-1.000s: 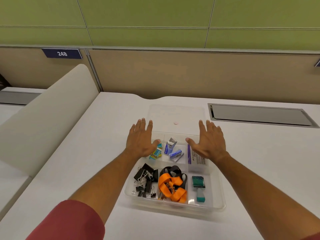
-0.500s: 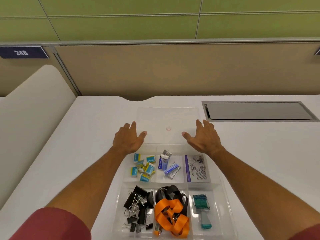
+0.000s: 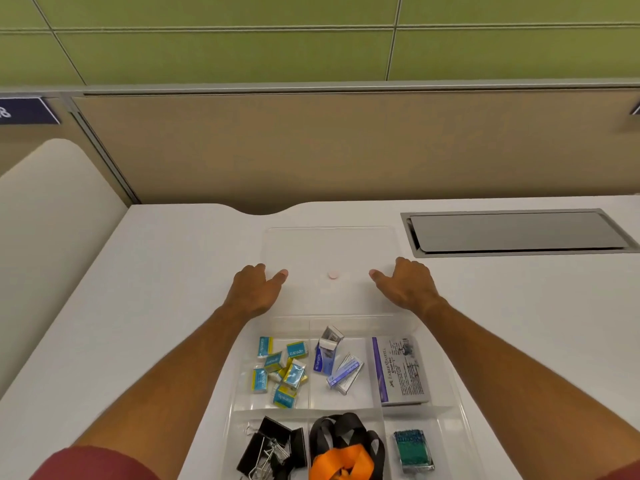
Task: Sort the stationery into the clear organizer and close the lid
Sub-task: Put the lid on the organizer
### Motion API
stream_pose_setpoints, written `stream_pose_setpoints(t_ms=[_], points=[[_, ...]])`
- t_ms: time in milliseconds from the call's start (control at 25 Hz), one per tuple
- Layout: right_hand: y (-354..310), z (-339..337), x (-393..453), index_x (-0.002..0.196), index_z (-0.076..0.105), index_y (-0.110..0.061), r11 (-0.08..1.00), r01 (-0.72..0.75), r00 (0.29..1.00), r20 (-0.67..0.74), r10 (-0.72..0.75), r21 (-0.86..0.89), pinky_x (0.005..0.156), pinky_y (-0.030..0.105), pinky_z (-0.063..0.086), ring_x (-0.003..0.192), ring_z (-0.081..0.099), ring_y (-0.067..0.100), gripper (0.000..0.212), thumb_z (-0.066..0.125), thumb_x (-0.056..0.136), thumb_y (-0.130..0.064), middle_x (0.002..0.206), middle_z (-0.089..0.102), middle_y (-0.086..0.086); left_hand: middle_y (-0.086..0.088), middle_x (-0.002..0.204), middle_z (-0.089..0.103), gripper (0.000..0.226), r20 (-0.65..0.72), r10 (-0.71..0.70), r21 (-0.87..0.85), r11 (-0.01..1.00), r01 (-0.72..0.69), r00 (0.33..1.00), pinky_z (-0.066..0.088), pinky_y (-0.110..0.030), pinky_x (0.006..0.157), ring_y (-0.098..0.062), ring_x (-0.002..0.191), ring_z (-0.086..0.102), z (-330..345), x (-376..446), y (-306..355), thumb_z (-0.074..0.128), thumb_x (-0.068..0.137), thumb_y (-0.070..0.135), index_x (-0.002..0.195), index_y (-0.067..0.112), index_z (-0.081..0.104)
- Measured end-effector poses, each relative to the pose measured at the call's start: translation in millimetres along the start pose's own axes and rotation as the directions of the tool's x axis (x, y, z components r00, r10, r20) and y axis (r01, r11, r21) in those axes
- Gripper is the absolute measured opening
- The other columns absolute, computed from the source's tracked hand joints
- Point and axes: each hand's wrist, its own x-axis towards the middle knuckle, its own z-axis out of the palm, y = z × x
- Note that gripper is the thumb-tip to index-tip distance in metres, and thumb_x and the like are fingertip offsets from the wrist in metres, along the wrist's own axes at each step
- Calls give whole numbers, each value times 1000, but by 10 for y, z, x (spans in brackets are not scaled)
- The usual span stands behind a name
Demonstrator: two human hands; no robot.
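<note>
Both my hands grip the lid (image 3: 329, 251) edges, left hand (image 3: 254, 289) and right hand (image 3: 408, 285), thumbs on top, behind the filled organizer (image 3: 460, 420).

A single head-worn camera looks forward and steeply down from close above the white table (image 3: 145, 306), facing the partition wall (image 3: 346, 150) beyond it, with the organizer (image 3: 460, 420) nearest the lens.

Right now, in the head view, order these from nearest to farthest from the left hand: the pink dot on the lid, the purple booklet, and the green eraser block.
From the left hand:
1. pink dot, to its right on the lid.
2. purple booklet, organizer's far right compartment.
3. green eraser block, near right compartment.
</note>
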Motion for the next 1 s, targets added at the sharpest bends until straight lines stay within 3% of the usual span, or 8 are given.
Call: stream_pose_setpoints(t_ms=[240,400,480,520,640,800,920,1000], points=[[43,-27,58,120,57,3,980,-64,992,-92,82,189,92,36,45,114,57,33,37,47,97,-25,124,62,19,-14,153,34,63,-44,-68,-213,975,57,997,25,-41,114,-32,140,32,-4,-13,94,42,98,47,146,8,33],[82,-92,64,119,59,1,958,-80,981,-147,124,275,86,32,45,113,58,34,30,55,90,-4,122,62,17,-11,155,30,56,-49,-105,-300,950,86,993,23,-39,115,-30,142,29,-110,-14,157,35,101,41,147,10,31],[97,-157,72,96,63,-15,940,-62,976,-177,128,337,73,27,49,97,60,31,23,60,83,5,96,64,8,-12,154,31,55,-86,-118,-334,939,83,989,24,-39,115,-30,141,30,-184,-24,183,34,102,40,147,8,31],[94,-206,75,76,54,-23,941,-37,971,-209,114,337,58,21,44,83,56,25,32,60,81,7,77,55,-1,-12,153,33,54,-106,-122,-360,930,76,987,24,-39,115,-30,140,32,-229,-30,192,34,102,38,146,7,33],[51,-375,60,59,42,-14,935,26,944,-317,94,353,46,19,32,57,44,17,35,55,76,13,58,41,-5,-14,147,42,49,-171,-118,-504,864,16,978,29,-38,111,-30,134,40,-390,-61,232,37,102,34,142,6,41],[-42,-545,-42,78,63,-5,884,144,883,-461,89,445,58,17,40,67,52,21,20,51,80,11,71,58,2,-12,130,54,42,-243,-184,-692,721,-37,952,40,-34,96,-26,113,52,-597,-181,314,43,100,37,128,7,51],[-90,-667,-176,97,69,-8,812,209,844,-520,131,544,61,14,41,78,58,17,26,51,84,7,84,64,-1,-8,124,58,33,-258,-170,-754,650,-89,951,43,-42,104,-26,113,55,-747,-287,315,44,99,38,116,14,57],[-121,-758,-283,104,69,-9,772,258,832,-540,128,580,72,18,45,83,61,15,25,54,87,2,89,66,-2,-4,111,62,18,-298,-168,-790,596,-144,940,46,-41,101,-23,103,58,-860,-389,320,47,97,37,95,23,58]])
